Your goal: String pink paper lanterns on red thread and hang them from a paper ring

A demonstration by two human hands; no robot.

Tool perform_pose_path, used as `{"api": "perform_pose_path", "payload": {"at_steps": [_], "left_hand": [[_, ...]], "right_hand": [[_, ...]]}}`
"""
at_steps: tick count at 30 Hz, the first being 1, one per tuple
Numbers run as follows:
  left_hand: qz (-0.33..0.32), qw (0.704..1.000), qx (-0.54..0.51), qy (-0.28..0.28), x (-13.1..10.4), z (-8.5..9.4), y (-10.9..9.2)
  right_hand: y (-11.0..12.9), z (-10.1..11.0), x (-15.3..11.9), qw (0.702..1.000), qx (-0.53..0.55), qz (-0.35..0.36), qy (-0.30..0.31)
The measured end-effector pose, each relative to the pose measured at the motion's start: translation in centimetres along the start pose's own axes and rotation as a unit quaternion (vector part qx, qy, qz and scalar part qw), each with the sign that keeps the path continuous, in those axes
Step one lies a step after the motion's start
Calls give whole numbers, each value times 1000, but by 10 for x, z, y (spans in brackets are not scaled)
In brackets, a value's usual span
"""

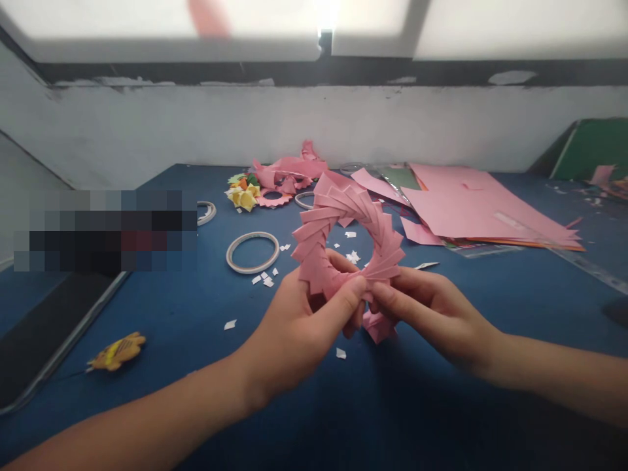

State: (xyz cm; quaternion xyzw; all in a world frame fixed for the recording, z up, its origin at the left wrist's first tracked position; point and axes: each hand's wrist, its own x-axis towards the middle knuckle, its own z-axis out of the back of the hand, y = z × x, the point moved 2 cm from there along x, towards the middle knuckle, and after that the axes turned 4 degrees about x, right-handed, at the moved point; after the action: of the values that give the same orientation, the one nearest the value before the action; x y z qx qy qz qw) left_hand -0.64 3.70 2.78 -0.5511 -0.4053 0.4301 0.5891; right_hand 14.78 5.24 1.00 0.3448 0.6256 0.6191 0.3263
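Observation:
A ring of pleated, overlapping pink folded paper is held upright above the blue table. My left hand grips its lower left, thumb in front and fingers behind. At its bottom right, my right hand pinches the paper between thumb and fingers, close to the left thumb. Below the hands a smaller pink folded piece shows; whether it joins the ring I cannot tell. The fingers behind the ring are partly hidden.
A tape roll and white paper scraps lie left of the ring. Pink sheets are stacked at back right. Folded paper flowers stand at the back. A yellow-brown charm lies at left.

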Motion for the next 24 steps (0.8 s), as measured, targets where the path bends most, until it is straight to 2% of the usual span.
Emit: {"api": "perform_pose_path", "payload": {"at_steps": [4, 9, 13, 16, 19, 22, 24], "left_hand": [[8, 999, -31, 8, -1, -1, 1], [8, 999, -43, 8, 1, -1, 3], [25, 996, -78, 39, 2, -2, 7], [50, 992, -118, 21, 0, -2, 13], [32, 996, -86, -7, -1, -3, 17], [20, 999, -15, 45, -2, -6, 17], [-2, 997, 50, 52, -2, -8, 16]], "right_hand": [[0, -2, -1, 999, 36, 1, 10], [-11, 1, 5, 991, 120, -49, 29], [-14, 3, 7, 992, 105, -58, 36], [-11, 1, 5, 994, 76, -59, 59], [-7, 1, 3, 997, 63, -47, 27], [-5, 3, 3, 996, 73, -37, -26], [-3, 4, 3, 995, 81, -35, -46]]}}
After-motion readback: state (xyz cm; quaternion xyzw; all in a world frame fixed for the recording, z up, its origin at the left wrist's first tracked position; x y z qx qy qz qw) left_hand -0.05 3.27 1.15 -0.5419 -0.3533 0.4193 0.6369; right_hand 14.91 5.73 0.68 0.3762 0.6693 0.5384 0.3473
